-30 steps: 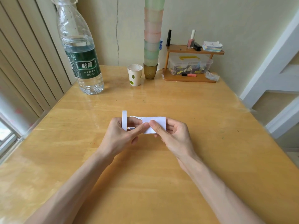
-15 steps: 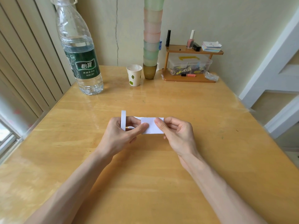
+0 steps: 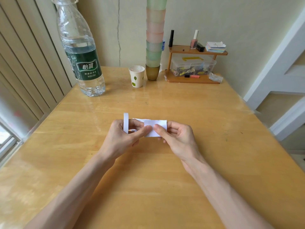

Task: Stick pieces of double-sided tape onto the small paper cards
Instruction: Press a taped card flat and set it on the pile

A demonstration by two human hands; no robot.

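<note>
Wooden table (image 3: 148, 182), left hand (image 3: 120, 139) grip clamped on tape roll (image 3: 125, 121), right hand (image 3: 178, 139) grip pinching paper card (image 3: 158, 122)

A home: wooden table (image 3: 198, 116), nail polish (image 3: 194, 40), stacked cups (image 3: 155, 38).

White card (image 3: 156, 123), white tape roll (image 3: 126, 120), green-labelled bottle (image 3: 85, 67), leaf-printed cup (image 3: 136, 78).

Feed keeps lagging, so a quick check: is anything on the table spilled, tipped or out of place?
Nothing spilled or tipped. The water bottle and paper cup stand upright. Only oddity: the tall cup stack rises out of frame, though it looks straight. Left hand holds the tape roll, right hand pinches the card.
</note>
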